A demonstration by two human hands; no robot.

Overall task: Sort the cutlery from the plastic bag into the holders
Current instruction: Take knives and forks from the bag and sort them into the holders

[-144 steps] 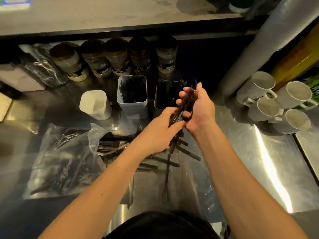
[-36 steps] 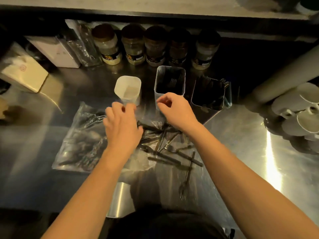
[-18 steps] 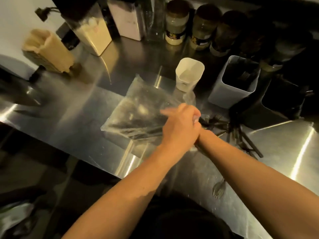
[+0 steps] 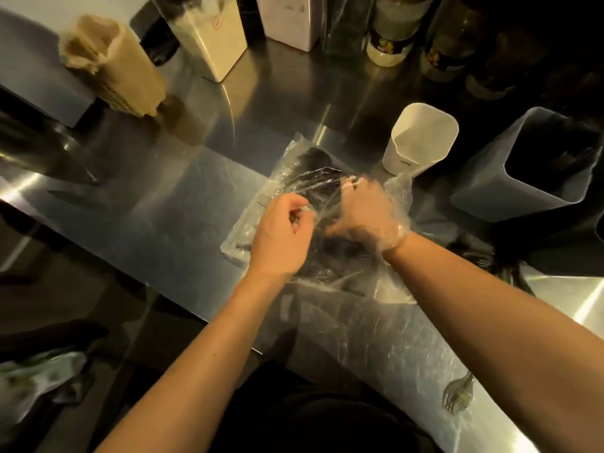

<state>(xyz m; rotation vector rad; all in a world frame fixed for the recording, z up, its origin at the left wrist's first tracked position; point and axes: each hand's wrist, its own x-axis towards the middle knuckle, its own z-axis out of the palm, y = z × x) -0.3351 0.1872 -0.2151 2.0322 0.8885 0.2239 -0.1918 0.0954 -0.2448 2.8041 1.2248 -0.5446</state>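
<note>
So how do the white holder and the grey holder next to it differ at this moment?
The white holder is smaller, with rounded corners and a pale inside showing no cutlery; the grey holder is larger, squarer, and dark inside, its contents too dim to make out. The white holder stands nearer the plastic bag that both hands work at; the grey holder stands further right. Both stand open-topped on the steel counter.

The plastic bag (image 4: 294, 178) lies on the counter (image 4: 183, 197), left of two holders (image 4: 421, 138), jars (image 4: 389, 34) behind.
</note>
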